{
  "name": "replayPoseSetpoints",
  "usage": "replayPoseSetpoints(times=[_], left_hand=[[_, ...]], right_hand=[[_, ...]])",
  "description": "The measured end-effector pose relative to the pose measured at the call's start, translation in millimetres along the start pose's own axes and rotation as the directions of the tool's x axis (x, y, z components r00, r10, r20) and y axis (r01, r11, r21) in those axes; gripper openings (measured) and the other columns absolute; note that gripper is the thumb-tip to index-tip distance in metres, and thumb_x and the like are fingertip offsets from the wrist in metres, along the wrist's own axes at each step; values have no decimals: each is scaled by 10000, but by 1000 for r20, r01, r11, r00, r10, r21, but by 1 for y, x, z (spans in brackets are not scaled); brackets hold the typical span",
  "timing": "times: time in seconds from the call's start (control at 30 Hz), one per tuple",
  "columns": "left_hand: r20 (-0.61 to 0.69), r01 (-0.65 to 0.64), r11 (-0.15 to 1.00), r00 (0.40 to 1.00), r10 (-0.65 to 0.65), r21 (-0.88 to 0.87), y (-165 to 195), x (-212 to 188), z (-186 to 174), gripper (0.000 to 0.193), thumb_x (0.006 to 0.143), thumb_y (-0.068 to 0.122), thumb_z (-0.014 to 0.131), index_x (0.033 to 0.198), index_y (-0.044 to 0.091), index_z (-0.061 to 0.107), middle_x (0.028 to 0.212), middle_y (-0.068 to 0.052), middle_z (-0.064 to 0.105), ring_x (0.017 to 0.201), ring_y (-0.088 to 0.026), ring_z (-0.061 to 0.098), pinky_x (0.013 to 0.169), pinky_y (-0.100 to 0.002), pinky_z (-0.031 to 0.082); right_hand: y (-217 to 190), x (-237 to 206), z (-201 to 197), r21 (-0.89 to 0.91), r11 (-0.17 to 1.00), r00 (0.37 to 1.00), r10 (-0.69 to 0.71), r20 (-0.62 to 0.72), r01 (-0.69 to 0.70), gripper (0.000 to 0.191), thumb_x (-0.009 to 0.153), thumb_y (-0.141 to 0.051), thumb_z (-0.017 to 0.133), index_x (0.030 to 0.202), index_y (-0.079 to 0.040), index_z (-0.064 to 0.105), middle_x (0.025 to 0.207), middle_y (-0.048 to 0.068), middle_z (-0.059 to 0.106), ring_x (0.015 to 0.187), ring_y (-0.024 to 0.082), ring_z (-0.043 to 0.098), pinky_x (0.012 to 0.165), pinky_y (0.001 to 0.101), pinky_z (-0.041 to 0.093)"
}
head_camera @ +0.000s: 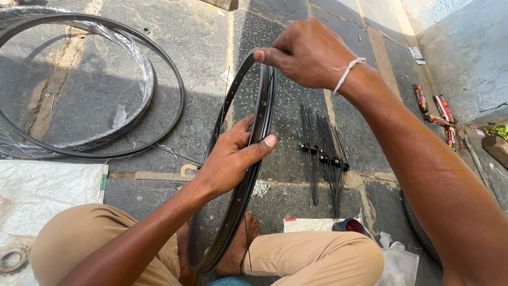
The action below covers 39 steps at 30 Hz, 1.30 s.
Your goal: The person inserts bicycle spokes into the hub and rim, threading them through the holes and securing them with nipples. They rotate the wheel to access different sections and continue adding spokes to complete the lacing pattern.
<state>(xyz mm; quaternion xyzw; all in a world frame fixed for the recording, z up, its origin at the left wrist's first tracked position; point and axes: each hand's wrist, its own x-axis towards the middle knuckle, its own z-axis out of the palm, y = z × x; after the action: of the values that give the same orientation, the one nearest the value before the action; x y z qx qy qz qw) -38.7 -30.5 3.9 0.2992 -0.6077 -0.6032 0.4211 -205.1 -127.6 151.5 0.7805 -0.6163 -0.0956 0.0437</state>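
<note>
In the head view, the person sits on the stone floor [174,47] and holds a black bicycle rim [248,175] upright between the knees, with its lower edge resting near the bare foot [241,249]. The left hand [230,159] is closed around the middle of the rim, thumb across the outer face and fingers wrapped behind. The right hand [304,53] pinches the top of the rim, its fingertips pressed together on the edge; a white thread is tied on that wrist.

The rim seems light but stiff, a thin metal hoop that will keep its shape, though it can swing or twist if it is held at only one place. The painted surface looks smooth and perhaps a little slippery, so two holds well apart, as here, appear the safest.

The rim is glossy black, narrow, with a row of small holes along its inner channel.

Just beside it on the floor lies a bundle of black spokes [323,153]. Farther left lies another black rim [79,85], partly in clear plastic wrap.
</note>
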Motion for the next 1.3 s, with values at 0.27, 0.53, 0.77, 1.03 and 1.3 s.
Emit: replayPoseSetpoints(times=[0.27, 0.53, 0.77, 1.03, 1.3], left_hand=[[2, -16, 999, 1000, 16, 43, -3, -1, -1, 513, 948, 529, 607, 771, 50, 652, 1034, -38, 577, 782, -124, 563, 662, -313, 479], [1, -90, 995, 996, 90, 35, -8, -1, -1, 512, 971, 505, 609, 772, 36, 657, 1115, -45, 580, 861, -130, 586, 717, -319, 492], [1, -33, 999, 999, 33, 32, -10, 0, -1, 503, 947, 512, 609, 746, 51, 640, 1130, -51, 584, 806, -138, 581, 680, -337, 491], [11, 89, 996, 996, -89, 22, -6, -1, 0, 440, 960, 518, 635, 1174, 136, 672, 850, -87, 578, 730, -122, 544, 663, -319, 458], [13, 52, 998, 999, -53, 40, -3, -1, 3, 529, 932, 524, 611, 1159, 51, 677, 770, -12, 545, 694, -93, 529, 632, -304, 442]], right_hand=[[6, 8, 0, 117, 968, 973, -215, -80, 223, 475, 955, -463, 633, 799, -34, 763, 540, 70, 599, 406, 160, 492, 405, 377, 385], [12, 10, -2, 196, 846, 863, -455, -220, 496, 582, 1047, -575, 587, 845, -49, 733, 631, -14, 574, 543, 69, 501, 490, 270, 405], [12, 11, 1, 56, 966, 965, -246, -86, 252, 563, 1011, -544, 638, 781, -39, 736, 566, 53, 536, 453, 125, 441, 450, 322, 383], [7, 9, -2, -171, 985, 999, -28, 34, 34, 634, 1025, -561, 598, 740, -31, 799, 563, 158, 631, 444, 229, 488, 466, 386, 377], [11, 9, 2, 55, 983, 985, -173, -16, 173, 478, 974, -492, 674, 788, -63, 774, 558, 89, 613, 437, 176, 495, 450, 371, 386]])
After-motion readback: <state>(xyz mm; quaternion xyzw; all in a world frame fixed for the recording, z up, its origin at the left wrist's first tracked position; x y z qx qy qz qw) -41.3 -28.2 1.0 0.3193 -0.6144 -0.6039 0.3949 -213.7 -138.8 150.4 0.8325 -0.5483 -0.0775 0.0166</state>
